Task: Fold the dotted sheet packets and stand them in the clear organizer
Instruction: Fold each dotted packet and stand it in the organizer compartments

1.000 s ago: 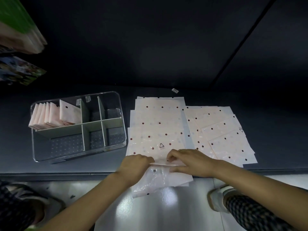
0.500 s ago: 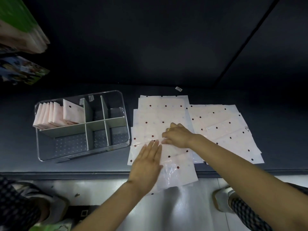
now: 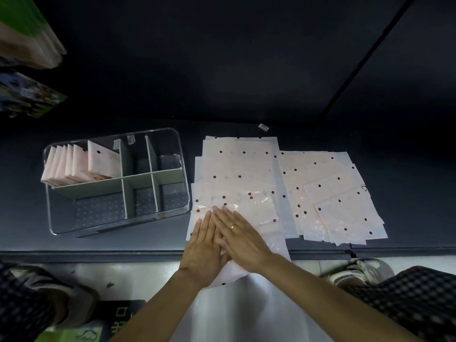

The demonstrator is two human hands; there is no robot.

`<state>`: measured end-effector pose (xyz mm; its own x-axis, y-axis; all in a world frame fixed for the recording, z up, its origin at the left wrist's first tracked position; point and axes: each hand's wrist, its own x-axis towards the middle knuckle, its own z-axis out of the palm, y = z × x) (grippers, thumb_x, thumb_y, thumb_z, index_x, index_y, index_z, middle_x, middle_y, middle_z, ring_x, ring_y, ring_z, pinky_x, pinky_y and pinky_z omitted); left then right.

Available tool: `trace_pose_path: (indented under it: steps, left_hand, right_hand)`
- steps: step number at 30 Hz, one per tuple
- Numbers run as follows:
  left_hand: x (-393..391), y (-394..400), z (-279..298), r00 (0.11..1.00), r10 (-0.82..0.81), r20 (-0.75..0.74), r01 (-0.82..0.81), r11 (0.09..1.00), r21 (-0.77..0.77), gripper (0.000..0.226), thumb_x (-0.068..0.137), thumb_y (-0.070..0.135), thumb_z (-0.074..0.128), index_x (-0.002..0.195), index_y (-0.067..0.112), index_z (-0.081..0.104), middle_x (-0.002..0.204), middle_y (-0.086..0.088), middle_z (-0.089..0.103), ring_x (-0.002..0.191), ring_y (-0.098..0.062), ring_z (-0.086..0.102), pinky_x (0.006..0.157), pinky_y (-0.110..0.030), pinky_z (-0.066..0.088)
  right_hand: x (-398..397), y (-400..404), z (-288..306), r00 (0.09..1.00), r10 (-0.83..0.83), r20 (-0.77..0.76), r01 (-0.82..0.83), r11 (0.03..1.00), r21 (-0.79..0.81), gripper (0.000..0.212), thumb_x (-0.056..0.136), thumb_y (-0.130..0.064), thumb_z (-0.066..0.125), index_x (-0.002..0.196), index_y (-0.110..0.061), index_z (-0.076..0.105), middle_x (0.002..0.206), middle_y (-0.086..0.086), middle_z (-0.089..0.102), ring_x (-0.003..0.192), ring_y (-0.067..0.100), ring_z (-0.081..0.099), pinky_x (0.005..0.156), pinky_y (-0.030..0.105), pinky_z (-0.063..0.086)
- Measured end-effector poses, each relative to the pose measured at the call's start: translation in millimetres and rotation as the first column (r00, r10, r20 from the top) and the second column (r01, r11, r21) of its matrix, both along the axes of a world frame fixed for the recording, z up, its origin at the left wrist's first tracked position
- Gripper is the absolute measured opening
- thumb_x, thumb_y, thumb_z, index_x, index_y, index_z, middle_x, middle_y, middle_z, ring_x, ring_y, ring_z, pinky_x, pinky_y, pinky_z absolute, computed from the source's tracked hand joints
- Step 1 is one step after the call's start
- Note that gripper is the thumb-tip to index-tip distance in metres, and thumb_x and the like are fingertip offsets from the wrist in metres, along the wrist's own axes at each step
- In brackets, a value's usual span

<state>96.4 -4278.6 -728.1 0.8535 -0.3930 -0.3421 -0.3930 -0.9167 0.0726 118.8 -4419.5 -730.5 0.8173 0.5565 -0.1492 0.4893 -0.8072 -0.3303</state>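
Observation:
A pile of pale pink packets with dark dots (image 3: 237, 176) lies on the dark shelf, its near end hanging over the shelf's front edge. Both hands lie flat on the nearest packet (image 3: 256, 213) with straight fingers. My left hand (image 3: 204, 245) sits at its near left part, and my right hand (image 3: 239, 233) overlaps the left one's fingers, a ring on one finger. The clear organizer (image 3: 183, 206) stands to the left. Several folded packets (image 3: 74, 164) stand in its far left compartment.
A second fanned pile of dotted packets (image 3: 338, 193) lies to the right of the first. A small white tag (image 3: 263, 127) lies behind the piles. Stacked packages (image 3: 27, 40) jut in at the upper left. The shelf's front edge (image 3: 98, 253) runs below the organizer, with my shoes below it.
The folded-over near part of the packet now lies flat. My right hand drew back from the pile's middle to lie beside and over my left, both pressing flat.

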Motion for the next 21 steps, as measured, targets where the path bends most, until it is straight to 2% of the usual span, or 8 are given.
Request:
trace_pose_path:
  steps: [2,4,7,9,11,14,17,21]
  left_hand:
    - [0.3,0.6,1.3,1.000,0.015,0.000,-0.015,0.999,-0.029,0.078,0.092,0.062,0.004,0.133,0.011,-0.038,0.142,-0.009,-0.044,0.130,-0.026,-0.042,0.105,-0.038,-0.032]
    - [0.3,1.1,2.3,1.000,0.016,-0.005,-0.016,0.999,-0.049,0.080,0.085,0.066,-0.003,0.134,0.012,-0.037,0.141,-0.008,-0.044,0.132,-0.026,-0.040,0.109,-0.038,-0.029]
    - [0.9,1.8,0.3,1.000,0.023,-0.008,-0.024,0.998,-0.051,0.083,0.086,0.067,-0.001,0.138,0.011,-0.033,0.145,-0.009,-0.040,0.134,-0.026,-0.037,0.114,-0.039,-0.020]
    - [0.9,2.5,-0.9,0.999,0.027,-0.017,-0.028,0.998,-0.052,0.083,0.089,0.067,0.003,0.139,0.011,-0.032,0.147,-0.009,-0.039,0.134,-0.025,-0.037,0.115,-0.039,-0.019]
    - [0.7,2.8,-1.9,0.999,0.028,-0.022,-0.029,0.998,-0.055,0.084,0.089,0.067,0.004,0.139,0.011,-0.032,0.147,-0.008,-0.039,0.134,-0.026,-0.037,0.114,-0.038,-0.019]
    - [0.8,3.6,-2.3,1.000,0.021,-0.023,-0.022,0.998,-0.063,0.084,0.089,0.068,0.004,0.139,0.012,-0.032,0.147,-0.008,-0.039,0.135,-0.025,-0.037,0.115,-0.038,-0.019]
    - [1.1,4.5,-3.6,1.000,0.020,-0.022,-0.021,0.997,-0.071,0.084,0.088,0.069,0.003,0.139,0.013,-0.033,0.147,-0.007,-0.039,0.135,-0.024,-0.036,0.115,-0.037,-0.018]
    - [0.6,4.1,-3.8,0.999,0.017,-0.035,-0.020,0.997,-0.075,0.084,0.085,0.070,-0.002,0.138,0.013,-0.034,0.147,-0.006,-0.040,0.135,-0.023,-0.037,0.115,-0.037,-0.019]
  right_hand:
    - [1.8,-8.0,-7.2,0.997,-0.073,-0.007,0.072,0.997,-0.030,0.063,0.098,-0.048,0.016,0.149,-0.016,-0.002,0.155,-0.006,-0.011,0.144,0.010,-0.012,0.119,0.033,-0.006]
    - [7.0,-27.7,-9.2,0.986,-0.163,-0.022,0.161,0.985,-0.059,0.067,0.097,-0.053,0.017,0.145,-0.019,-0.015,0.153,-0.007,-0.019,0.142,0.008,-0.017,0.118,0.028,-0.008]
    - [13.2,-65.5,-7.5,0.963,-0.269,-0.010,0.265,0.953,-0.149,0.067,0.097,-0.053,0.016,0.142,-0.019,-0.021,0.153,-0.005,-0.022,0.143,0.008,-0.017,0.117,0.026,-0.011]
    - [17.5,-81.1,-0.8,0.955,-0.296,0.001,0.292,0.939,-0.181,0.066,0.098,-0.051,0.017,0.148,-0.017,-0.010,0.155,-0.004,-0.013,0.144,0.009,-0.011,0.117,0.027,-0.011]
    - [26.9,-86.5,8.1,0.945,-0.319,0.075,0.327,0.934,-0.143,0.059,0.101,-0.042,0.026,0.150,-0.012,0.014,0.157,0.001,0.012,0.146,0.014,0.008,0.118,0.027,-0.004]
    - [50.8,-82.8,25.7,0.943,-0.323,0.078,0.326,0.945,-0.035,0.045,0.098,-0.027,0.045,0.140,-0.012,0.040,0.142,0.004,0.044,0.131,0.020,0.036,0.112,0.027,0.021]
    - [74.2,-77.7,37.2,0.954,-0.284,-0.098,0.282,0.959,-0.032,0.037,0.091,-0.023,0.058,0.126,-0.015,0.051,0.128,0.003,0.048,0.119,0.020,0.042,0.101,0.030,0.033]
    - [93.4,-73.9,43.1,0.928,-0.289,-0.234,0.269,0.956,-0.116,0.028,0.086,-0.025,0.064,0.111,-0.016,0.056,0.106,0.001,0.054,0.111,0.019,0.044,0.093,0.029,0.035]
